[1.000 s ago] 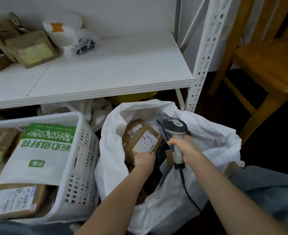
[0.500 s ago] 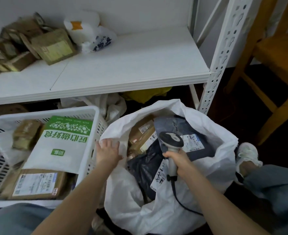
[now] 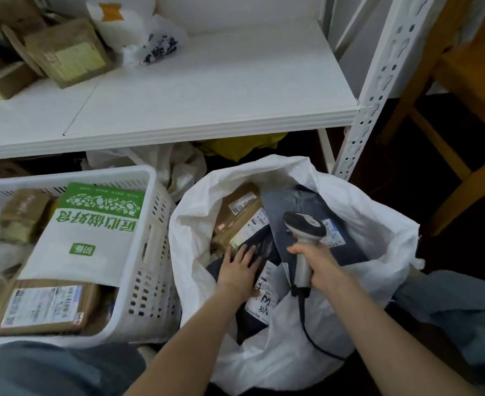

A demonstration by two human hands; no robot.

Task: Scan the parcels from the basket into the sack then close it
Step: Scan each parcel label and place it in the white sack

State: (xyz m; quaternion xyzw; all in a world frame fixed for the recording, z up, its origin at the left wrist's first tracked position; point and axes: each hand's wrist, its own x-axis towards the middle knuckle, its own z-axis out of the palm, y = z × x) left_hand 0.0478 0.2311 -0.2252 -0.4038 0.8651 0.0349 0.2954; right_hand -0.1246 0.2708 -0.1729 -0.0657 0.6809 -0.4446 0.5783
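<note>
The sack [image 3: 195,224] was seen on the floor just beside the basket [image 3: 149,178], on its right, and their sides looked to be touching. The mouth of the sack was pulled wide open, with its white rim folded outward all round, so plenty of room was left to reach in from above. Brown parcels [image 3: 241,215] were packed at the far left inside it, a grey bag [image 3: 347,247] was laid at the right, and a dark parcel [image 3: 264,247] was set in the middle. The left hand [image 3: 237,271] was laid flat on the dark parcel, its grip wide with the fingers straight and spread, and nothing was held. The right hand [image 3: 318,264] was wrapped tight round the handle of the scanner [image 3: 304,227], which was held up over the sack's mouth. Its cable [image 3: 307,332] was hung down over the near rim. In the basket, a green and white packet [image 3: 92,238] was laid on top, near the right wall, with a labelled brown parcel [image 3: 44,307] by the near edge. The front edge of the white shelf [image 3: 207,90] was seen above both, with a gap left below it. The shelf post [image 3: 378,81] was stood just behind the sack, and a wooden chair [image 3: 470,81] was set apart at the right.
</note>
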